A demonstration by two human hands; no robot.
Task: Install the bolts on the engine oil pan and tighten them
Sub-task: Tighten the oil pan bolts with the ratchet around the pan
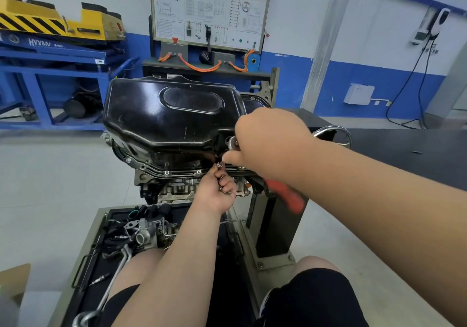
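Observation:
The black oil pan point(161, 119) sits upside-up on the inverted engine, its flange point(156, 171) facing me with two bolts point(166, 173) seated in it. My left hand point(217, 192) is just below the flange edge and grips several loose bolts in its curled fingers. My right hand point(265, 139) reaches over from the right and pinches one bolt point(220, 164) at the flange, right above the left hand. A red-handled tool point(288, 196) shows under my right forearm; how it is held is hidden.
The engine hangs on a stand with a chrome handwheel point(341, 134) at the right. Below lies a tray point(101, 225) of engine parts and a long metal wrench point(111, 283). A blue lift point(50, 58) stands back left, a training board point(209, 10) behind.

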